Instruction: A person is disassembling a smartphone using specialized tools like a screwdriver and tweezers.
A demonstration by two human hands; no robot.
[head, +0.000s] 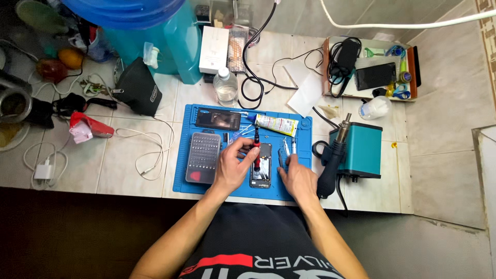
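A person seated at a tiled surface (129,165) is working over an opened phone (261,166) that is lying face down near the middle of a blue work mat (183,178). The left hand (233,164) is gripping a red-handled screwdriver (256,150), fingers clamped around the handle, and is holding the tool upright with its tip on the phone's exposed interior. The right hand (298,178) is resting on the mat just right of the phone, its fingers closed on what looks like a pair of tweezers (281,156), though the grip is too small to make out clearly.

Just left of the left hand, a grey case of screwdriver bits (202,156) is lying on the mat. At the mat's far edge, a second dark phone (218,119) is lying beside a tube of adhesive (276,124). Right of the mat, a teal hot-air station (364,147) is standing with its black handpiece (330,165) leaning against it. A clear plastic bottle (226,87) is standing beyond the mat, next to a white box (214,50), and a white cable (147,150) is trailing across the tiles to the left.
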